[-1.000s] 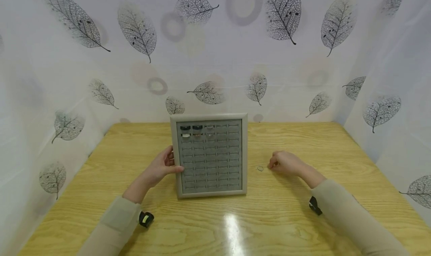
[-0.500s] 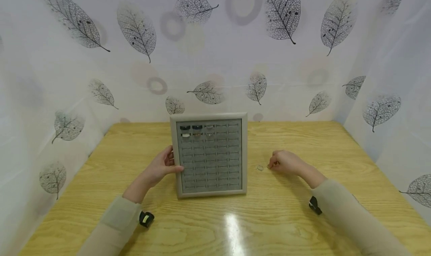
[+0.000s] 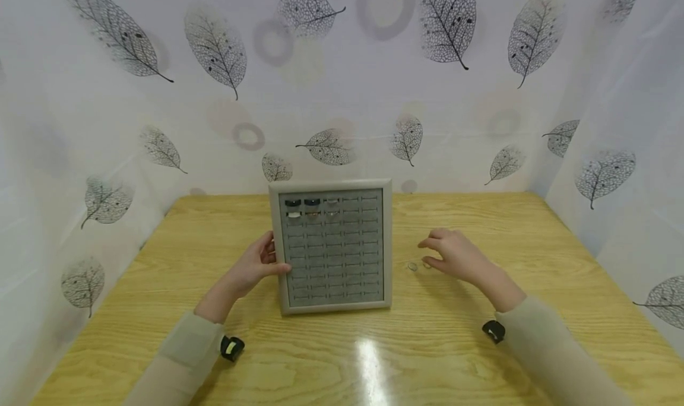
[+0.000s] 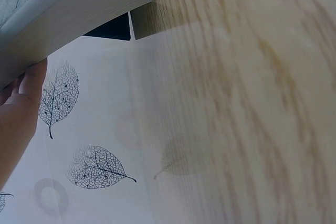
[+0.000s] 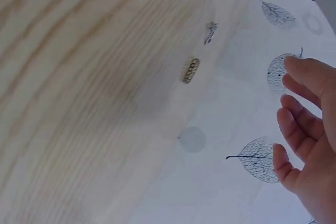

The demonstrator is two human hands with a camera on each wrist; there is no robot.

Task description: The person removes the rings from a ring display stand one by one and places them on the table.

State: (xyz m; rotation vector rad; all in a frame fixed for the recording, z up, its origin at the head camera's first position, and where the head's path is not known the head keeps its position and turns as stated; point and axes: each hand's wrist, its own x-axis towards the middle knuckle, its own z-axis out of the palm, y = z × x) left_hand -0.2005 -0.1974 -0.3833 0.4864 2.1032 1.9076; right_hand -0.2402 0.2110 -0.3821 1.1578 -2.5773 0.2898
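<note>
A framed ring display board (image 3: 334, 281) with a grey slotted pad stands upright on the table. Several rings (image 3: 312, 203) sit in the top two rows of slots at its left. My left hand (image 3: 251, 269) grips the frame's left edge, thumb on the front and fingers behind. My right hand (image 3: 454, 254) hovers right of the board with thumb and fingers parted, holding nothing. Close by its thumb a gold ring (image 5: 191, 71) lies on the table. Beside that, nearer the board, is a thin silver ring (image 5: 210, 33).
The wooden table (image 3: 299, 358) carries a bright light reflection near its front. Behind and at both sides hangs a white curtain (image 3: 342, 97) with a leaf print. Black wrist straps (image 3: 232, 348) show under both sleeves.
My right hand has risen off the gold ring, its pinched fingers spreading apart, and that ring now shows on the table. The left hand and the board have stayed put.
</note>
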